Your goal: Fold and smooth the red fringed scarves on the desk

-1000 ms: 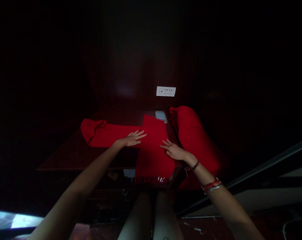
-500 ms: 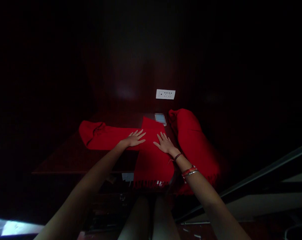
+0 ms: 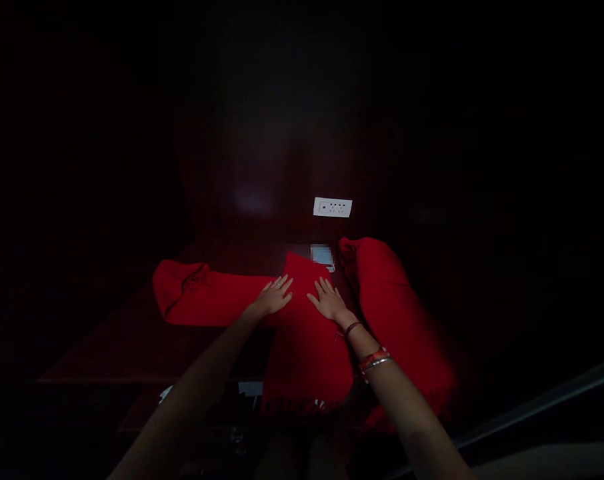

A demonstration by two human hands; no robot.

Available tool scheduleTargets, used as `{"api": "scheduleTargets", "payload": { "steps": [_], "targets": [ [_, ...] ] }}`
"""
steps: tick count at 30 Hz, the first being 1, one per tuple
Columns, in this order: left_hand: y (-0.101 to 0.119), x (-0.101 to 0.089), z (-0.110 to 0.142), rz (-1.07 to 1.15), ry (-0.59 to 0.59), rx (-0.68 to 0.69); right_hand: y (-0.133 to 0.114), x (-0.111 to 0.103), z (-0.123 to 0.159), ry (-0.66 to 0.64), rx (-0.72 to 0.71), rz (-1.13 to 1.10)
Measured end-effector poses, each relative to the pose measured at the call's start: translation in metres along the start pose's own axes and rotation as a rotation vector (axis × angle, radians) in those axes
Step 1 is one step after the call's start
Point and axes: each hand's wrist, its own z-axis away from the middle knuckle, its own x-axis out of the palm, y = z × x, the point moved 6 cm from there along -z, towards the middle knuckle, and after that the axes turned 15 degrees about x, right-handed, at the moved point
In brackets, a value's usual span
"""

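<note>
A red fringed scarf (image 3: 309, 360) lies folded across the dark table, one arm running left and the other hanging over the front edge. My left hand (image 3: 273, 297) rests flat on it near the crossing, fingers spread. On the same cloth, a little to the right, my right hand (image 3: 328, 300) also lies flat with its fingers apart. Neither hand grips anything. The left part ends in a folded-over bulge with some fringe showing. Beside my right forearm is a second red fringed cloth (image 3: 389, 287), bundled up.
A phone-like device with a blurred screen (image 3: 322, 255) lies behind the scarf. Above it, a white socket plate (image 3: 333, 207) is set in the dark wall. The table's front edge (image 3: 97, 381) runs along the left. Most surroundings are very dark.
The whole scene sits slightly lower in view, as my head has tilted up, and the picture is darker. Both hands stay flat at nearly the same spots on the scarf.
</note>
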Motion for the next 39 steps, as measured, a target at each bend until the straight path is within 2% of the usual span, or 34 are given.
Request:
{"api": "scheduleTargets", "payload": {
  "steps": [2,6,11,13,15,18,21,26,31,36,39],
  "targets": [
    [-0.001,0.001,0.001,-0.011,0.011,-0.004,-0.003,-0.004,0.005,0.026,0.008,0.014],
    [0.001,-0.003,0.005,-0.077,0.131,-0.013,-0.019,-0.009,0.03,0.161,-0.07,0.021],
    [0.007,-0.008,0.012,-0.111,0.201,0.008,-0.021,0.004,0.048,0.113,-0.096,0.042],
    [0.01,-0.016,0.015,-0.13,0.249,0.068,-0.021,-0.002,0.052,0.15,-0.123,0.021],
    [0.015,-0.023,0.02,-0.126,0.268,0.2,-0.028,-0.013,0.062,0.221,-0.22,-0.016],
    [0.017,-0.025,0.03,-0.073,0.179,0.388,-0.048,-0.023,0.088,0.269,-0.482,-0.061],
    [0.009,-0.02,0.04,-0.038,0.052,0.4,-0.065,-0.018,0.11,0.255,-0.627,-0.028],
    [0.003,-0.014,0.044,-0.032,-0.003,0.353,-0.07,-0.004,0.117,0.299,-0.609,0.019],
    [-0.002,-0.015,0.045,-0.044,-0.051,0.33,-0.065,0.001,0.116,0.265,-0.654,0.037],
    [-0.009,-0.015,0.047,-0.066,-0.061,0.29,-0.064,-0.001,0.121,0.178,-0.728,0.006],
    [-0.003,-0.02,0.047,-0.05,-0.002,0.291,-0.05,-0.013,0.123,0.208,-0.658,-0.079]
  ]
}}
